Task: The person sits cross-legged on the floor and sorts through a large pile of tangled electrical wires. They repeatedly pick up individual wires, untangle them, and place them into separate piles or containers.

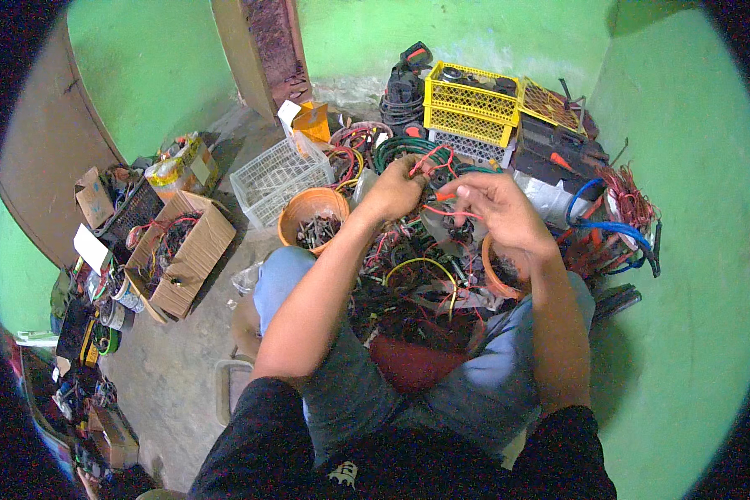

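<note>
Both my hands are raised over a heap of tangled wires point(408, 283) between my knees. My left hand point(396, 190) pinches a thin red wire point(443, 150), which loops up and bends to the right. Facing it, my right hand point(508, 212) has its thumb and index finger bent close together at the red wire, which runs beneath its fingers. A small orange-red piece shows by those fingertips; its kind is too small to tell. In the heap lies a yellow wire point(421, 260). Coiled green cable point(392, 150) lies just beyond my left hand.
An orange bowl point(312, 200) of small dark parts sits by my left knee, another orange bowl point(498, 275) by my right. Behind them stand a clear plastic crate point(262, 187) and yellow crates point(468, 108). A cardboard box point(196, 267) of wires is left; blue cable point(617, 229) lies right, near the green wall.
</note>
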`<state>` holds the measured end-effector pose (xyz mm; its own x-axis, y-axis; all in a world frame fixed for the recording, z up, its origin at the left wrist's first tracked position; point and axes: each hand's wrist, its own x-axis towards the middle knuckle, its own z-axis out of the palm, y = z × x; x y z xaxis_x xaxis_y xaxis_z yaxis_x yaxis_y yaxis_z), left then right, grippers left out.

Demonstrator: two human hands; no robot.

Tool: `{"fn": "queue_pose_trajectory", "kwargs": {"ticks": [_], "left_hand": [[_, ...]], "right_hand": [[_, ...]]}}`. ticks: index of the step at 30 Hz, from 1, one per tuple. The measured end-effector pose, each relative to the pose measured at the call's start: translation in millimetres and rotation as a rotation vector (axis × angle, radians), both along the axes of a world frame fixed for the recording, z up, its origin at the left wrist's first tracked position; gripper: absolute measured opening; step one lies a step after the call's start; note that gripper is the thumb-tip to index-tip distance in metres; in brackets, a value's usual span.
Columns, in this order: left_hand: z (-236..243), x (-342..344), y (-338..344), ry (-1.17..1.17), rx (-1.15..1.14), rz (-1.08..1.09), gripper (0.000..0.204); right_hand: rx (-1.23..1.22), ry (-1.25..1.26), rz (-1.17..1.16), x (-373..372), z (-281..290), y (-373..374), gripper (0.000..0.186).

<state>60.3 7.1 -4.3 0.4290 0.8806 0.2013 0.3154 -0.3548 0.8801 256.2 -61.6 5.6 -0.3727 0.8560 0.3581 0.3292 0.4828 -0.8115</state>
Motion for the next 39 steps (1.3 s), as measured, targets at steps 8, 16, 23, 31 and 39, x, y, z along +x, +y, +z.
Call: {"fn": "queue_pose_trajectory", "kwargs": {"ticks": [8, 16, 23, 31, 39], "left_hand": [[25, -20, -11, -0.223, -0.33, -0.099, 0.011], [-3, -1, 15, -0.227, -0.237, -0.13, 0.022], [-9, 1, 8, -0.527, -0.419, -0.167, 0.016], [-15, -1, 10, -0.716, -0.618, -0.244, 0.011], [-17, -6, 18, -0.836, -0.712, -0.39, 0.008]], "right_hand": [[0.297, 0.755, -0.768, 67, 35, -1, 0.026], [0.498, 0.094, -1.027, 113, -4, 36, 0.028], [0.846, -0.314, -0.677, -23, 9, -2, 0.018], [0.865, -0.371, -0.257, -62, -2, -17, 0.025], [0.919, -0.462, -0.288, -55, -8, -9, 0.014]]}}
